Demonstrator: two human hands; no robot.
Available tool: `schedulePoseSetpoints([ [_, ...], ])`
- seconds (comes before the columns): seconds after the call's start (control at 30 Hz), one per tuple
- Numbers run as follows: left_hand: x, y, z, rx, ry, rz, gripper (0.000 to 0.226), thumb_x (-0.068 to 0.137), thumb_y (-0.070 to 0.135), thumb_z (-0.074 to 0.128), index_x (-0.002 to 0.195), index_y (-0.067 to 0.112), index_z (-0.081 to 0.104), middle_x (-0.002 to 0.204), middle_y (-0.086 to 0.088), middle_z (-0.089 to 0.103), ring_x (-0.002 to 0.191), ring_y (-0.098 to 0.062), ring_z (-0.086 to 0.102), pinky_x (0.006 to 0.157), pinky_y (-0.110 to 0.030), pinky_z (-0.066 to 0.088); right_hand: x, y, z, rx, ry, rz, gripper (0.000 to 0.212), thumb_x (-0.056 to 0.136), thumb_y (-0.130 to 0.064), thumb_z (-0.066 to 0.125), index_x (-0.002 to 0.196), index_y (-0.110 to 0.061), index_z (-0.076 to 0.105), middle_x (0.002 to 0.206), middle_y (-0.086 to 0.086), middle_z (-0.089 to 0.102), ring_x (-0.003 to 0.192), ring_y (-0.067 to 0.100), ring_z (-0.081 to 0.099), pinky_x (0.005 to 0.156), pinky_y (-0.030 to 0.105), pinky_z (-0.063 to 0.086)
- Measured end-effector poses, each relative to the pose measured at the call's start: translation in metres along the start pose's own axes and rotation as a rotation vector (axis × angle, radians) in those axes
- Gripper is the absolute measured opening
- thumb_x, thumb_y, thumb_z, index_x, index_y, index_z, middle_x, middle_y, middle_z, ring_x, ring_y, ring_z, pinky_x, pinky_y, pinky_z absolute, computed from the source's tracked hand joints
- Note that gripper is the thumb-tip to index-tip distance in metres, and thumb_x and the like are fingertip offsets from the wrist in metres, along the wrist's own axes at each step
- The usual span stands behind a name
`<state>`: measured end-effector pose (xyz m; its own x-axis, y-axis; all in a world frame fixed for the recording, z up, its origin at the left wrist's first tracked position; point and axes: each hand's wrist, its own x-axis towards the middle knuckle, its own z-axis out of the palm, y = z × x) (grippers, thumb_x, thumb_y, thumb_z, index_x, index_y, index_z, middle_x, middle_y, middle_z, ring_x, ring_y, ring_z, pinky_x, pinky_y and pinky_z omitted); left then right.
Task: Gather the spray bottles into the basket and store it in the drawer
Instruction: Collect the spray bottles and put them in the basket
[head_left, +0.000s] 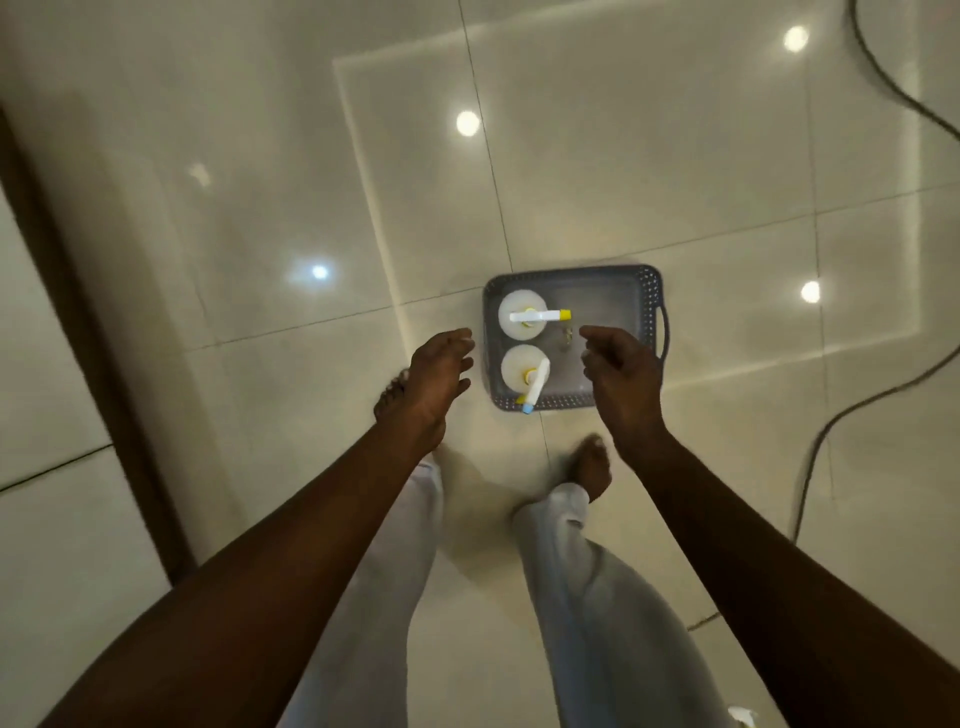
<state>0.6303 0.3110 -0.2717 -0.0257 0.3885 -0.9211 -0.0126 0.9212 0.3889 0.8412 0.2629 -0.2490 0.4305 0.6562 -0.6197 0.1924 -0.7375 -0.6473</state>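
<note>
Two white spray bottles stand upright in the grey perforated basket on the floor, between empty, loosely curled fingers of both hands; a cable trails right.

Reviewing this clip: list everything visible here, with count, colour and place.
basket: one, grey, perforated, on the floor ahead of the feet
spray bottles: two, white, upright in the basket's left half; far one has a yellow nozzle tip, near one a blue tip
cable: one, dark, trailing across the floor at right
floor: glossy cream tiles
left hand: open, empty, above the basket's left edge
right hand: open, empty, above the basket
feet: two, bare
</note>
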Motion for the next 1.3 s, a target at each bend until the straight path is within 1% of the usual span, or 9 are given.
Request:
schedulePoseSetpoints([
  [0.13, -0.024, 0.018, -0.021, -0.071, 0.058, 0.108, 0.017, 0.099, 0.02, 0.064, 0.111, 0.027, 0.074, 0.116, 0.001, 0.073, 0.108, -0.018, 0.066, 0.083, -0.028, 0.049, -0.025, -0.034, 0.021, 0.041, -0.09, -0.058, 0.031, 0.097, 0.007, 0.058, 0.123, -0.002, 0.073, 0.121, 0.014, 0.075, 0.117, 0.031, 0.069, 0.107, 0.053, 0.053],
  [0.23, -0.045, 0.019, -0.033, -0.15, 0.118, 0.168, 0.015, 0.097, 0.019, 0.066, 0.103, 0.029, 0.075, 0.11, 0.001, 0.074, 0.101, -0.017, 0.066, 0.077, -0.026, 0.048, -0.04, -0.05, 0.034, 0.042, -0.182, -0.087, 0.03, 0.098, 0.004, 0.061, 0.124, -0.005, 0.074, 0.125, 0.011, 0.074, 0.12, 0.027, 0.068, 0.109, 0.051, 0.053],
  [0.37, -0.089, 0.009, -0.051, -0.289, 0.207, 0.25, 0.014, 0.093, 0.023, 0.068, 0.102, 0.03, 0.077, 0.121, -0.006, 0.077, 0.104, -0.018, 0.068, 0.084, -0.03, 0.051, -0.065, -0.072, 0.049, 0.025, -0.323, -0.159, 0.03, 0.099, 0.003, 0.059, 0.114, -0.02, 0.073, 0.12, 0.003, 0.074, 0.115, 0.02, 0.068, 0.108, 0.044, 0.054],
  [0.47, -0.127, -0.011, -0.073, -0.378, 0.288, 0.303, 0.016, 0.099, 0.021, 0.065, 0.109, 0.028, 0.075, 0.126, -0.007, 0.076, 0.116, -0.024, 0.07, 0.087, -0.032, 0.056, -0.088, -0.083, 0.064, -0.005, -0.444, -0.24, 0.03, 0.099, 0.0, 0.062, 0.115, -0.022, 0.074, 0.118, 0.001, 0.075, 0.114, 0.017, 0.069, 0.101, 0.034, 0.055],
  [0.67, -0.196, -0.065, -0.137, -0.474, 0.428, 0.335, 0.021, 0.1, 0.019, 0.061, 0.11, 0.031, 0.075, 0.125, 0.002, 0.076, 0.122, -0.022, 0.069, 0.105, -0.045, 0.055, -0.151, -0.086, 0.112, -0.067, -0.617, -0.304, 0.03, 0.101, -0.005, 0.063, 0.122, -0.021, 0.076, 0.119, -0.002, 0.075, 0.115, 0.016, 0.069, 0.107, 0.051, 0.057],
  [0.8, -0.231, -0.119, -0.194, -0.617, 0.542, 0.32, 0.027, 0.089, 0.029, 0.064, 0.113, 0.025, 0.077, 0.124, -0.001, 0.076, 0.119, -0.023, 0.07, 0.101, -0.042, 0.056, -0.214, -0.078, 0.16, -0.101, -0.731, -0.322, 0.029, 0.1, -0.007, 0.064, 0.119, -0.025, 0.078, 0.114, -0.008, 0.077, 0.11, 0.013, 0.071, 0.105, 0.051, 0.058],
  [0.97, -0.262, -0.183, -0.265, -0.733, 0.631, 0.311, 0.021, 0.095, 0.026, 0.064, 0.11, 0.028, 0.078, 0.121, 0.003, 0.077, 0.115, -0.018, 0.072, 0.095, -0.035, 0.058, -0.301, -0.062, 0.222, -0.133, -0.838, -0.333, 0.027, 0.101, -0.01, 0.065, 0.119, -0.026, 0.077, 0.116, -0.008, 0.077, 0.111, 0.013, 0.071, 0.105, 0.05, 0.058],
  [1.17, -0.308, -0.244, -0.353, -0.803, 0.714, 0.305, 0.02, 0.1, 0.021, 0.063, 0.108, 0.031, 0.078, 0.121, 0.007, 0.077, 0.117, -0.016, 0.071, 0.101, -0.04, 0.059, -0.41, -0.048, 0.296, -0.223, -0.934, -0.353, 0.027, 0.102, -0.011, 0.065, 0.123, -0.023, 0.075, 0.118, -0.008, 0.076, 0.114, 0.011, 0.07, 0.107, 0.048, 0.057],
  [1.3, -0.345, -0.284, -0.425, -0.861, 0.772, 0.311, 0.023, 0.101, 0.022, 0.062, 0.118, 0.028, 0.076, 0.124, 0.008, 0.076, 0.121, -0.014, 0.069, 0.105, -0.043, 0.057, -0.482, -0.046, 0.348, -0.29, -1.003, -0.357, 0.027, 0.102, -0.01, 0.065, 0.122, -0.024, 0.076, 0.116, -0.007, 0.077, 0.112, 0.009, 0.071, 0.106, 0.047, 0.058],
])
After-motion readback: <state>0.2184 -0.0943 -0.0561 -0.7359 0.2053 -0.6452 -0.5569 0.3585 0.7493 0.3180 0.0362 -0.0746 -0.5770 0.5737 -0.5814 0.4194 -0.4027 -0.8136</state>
